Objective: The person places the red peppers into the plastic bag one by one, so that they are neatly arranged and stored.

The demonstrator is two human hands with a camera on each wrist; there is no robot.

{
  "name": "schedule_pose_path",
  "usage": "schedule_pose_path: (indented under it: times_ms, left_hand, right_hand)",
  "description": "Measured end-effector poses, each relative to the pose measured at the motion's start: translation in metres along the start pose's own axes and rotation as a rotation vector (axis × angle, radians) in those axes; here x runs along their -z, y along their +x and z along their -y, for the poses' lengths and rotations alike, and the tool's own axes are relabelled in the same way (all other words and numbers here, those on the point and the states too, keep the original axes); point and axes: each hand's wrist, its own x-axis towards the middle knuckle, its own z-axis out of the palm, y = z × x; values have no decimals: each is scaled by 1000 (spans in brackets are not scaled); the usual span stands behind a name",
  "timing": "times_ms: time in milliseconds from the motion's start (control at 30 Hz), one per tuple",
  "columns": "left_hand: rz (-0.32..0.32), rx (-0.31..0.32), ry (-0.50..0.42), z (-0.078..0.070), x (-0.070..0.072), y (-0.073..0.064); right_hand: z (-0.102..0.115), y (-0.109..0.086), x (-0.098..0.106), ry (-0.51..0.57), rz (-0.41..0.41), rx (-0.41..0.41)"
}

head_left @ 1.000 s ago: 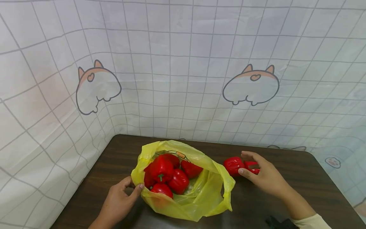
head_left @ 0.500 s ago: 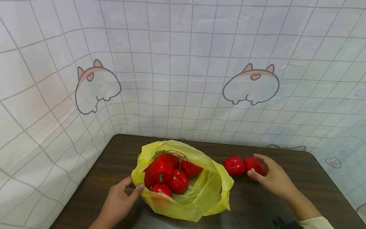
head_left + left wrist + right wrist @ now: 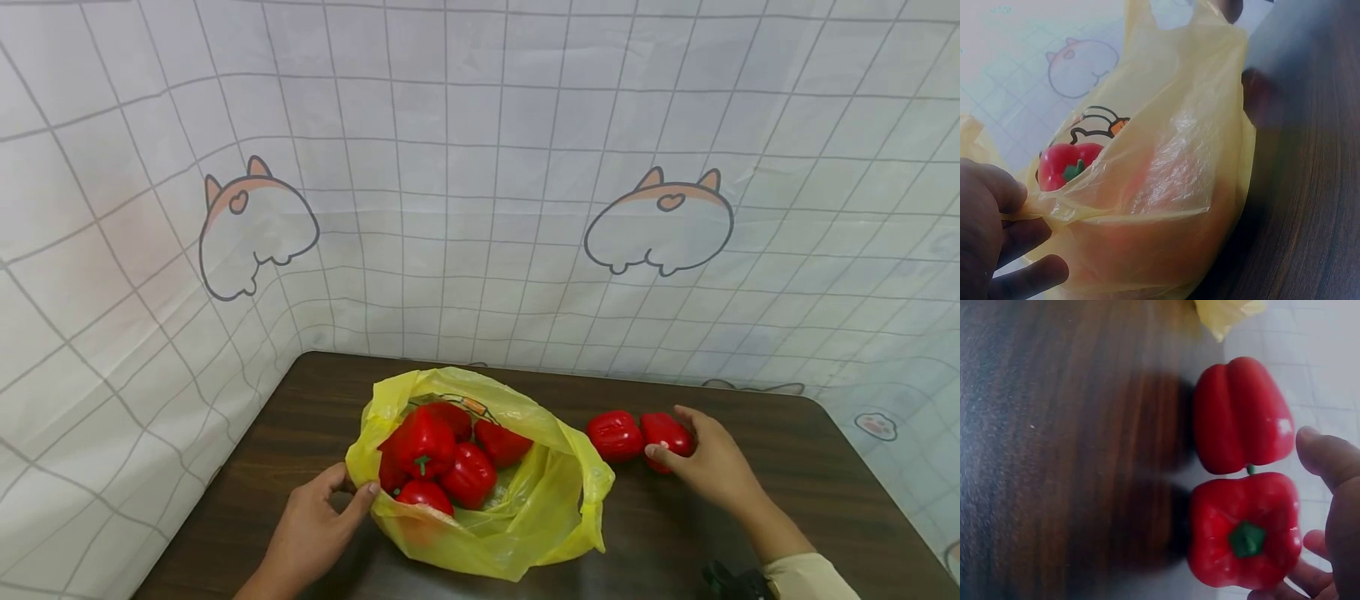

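A yellow plastic bag (image 3: 517, 542) stands open-mouthed on the table with several red bell peppers (image 3: 424, 446) inside. My left hand (image 3: 311, 521) pinches its left rim between thumb and fingers, and the left wrist view shows the thin film bunched at the fingertips. To the right of the bag lie two more red bell peppers. My right hand (image 3: 712, 458) spreads round the farther-right bell pepper (image 3: 1244, 531), its fingers behind it. In the right wrist view, the thumb (image 3: 1319, 453) points out straight, apart from this pepper and close to the left-hand bell pepper (image 3: 614, 436).
The dark wood-grain table (image 3: 300, 417) ends at a white gridded curtain (image 3: 495, 208) at the back and left. A small black object (image 3: 738, 579) shows beside my right sleeve (image 3: 813, 577).
My right hand has moved right, from over the two loose peppers to round the right-hand one. That pepper has turned and shows more fully now. My left hand keeps its hold on the bag.
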Motion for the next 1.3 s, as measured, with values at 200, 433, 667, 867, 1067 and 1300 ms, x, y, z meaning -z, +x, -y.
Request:
schedule_pose_path:
  times_ms: [200, 433, 667, 867, 1067, 1300]
  left_hand:
    - [2, -12, 1, -1, -1, 0]
    - [0, -26, -8, -2, 0, 0]
    - [7, -19, -8, 0, -1, 1]
    - [7, -7, -9, 1, -1, 1]
    - [-3, -19, -7, 2, 0, 0]
    - [-6, -6, 3, 2, 1, -1]
  right_hand:
    - [-5, 2, -8, -41, 10, -44]
    - [-11, 0, -10, -55, 0, -72]
    - [-12, -2, -10, -54, 5, -124]
    - [-14, -7, -5, -47, -10, -137]
    - [-10, -14, 4, -39, -20, -111]
    - [5, -19, 16, -8, -28, -50]
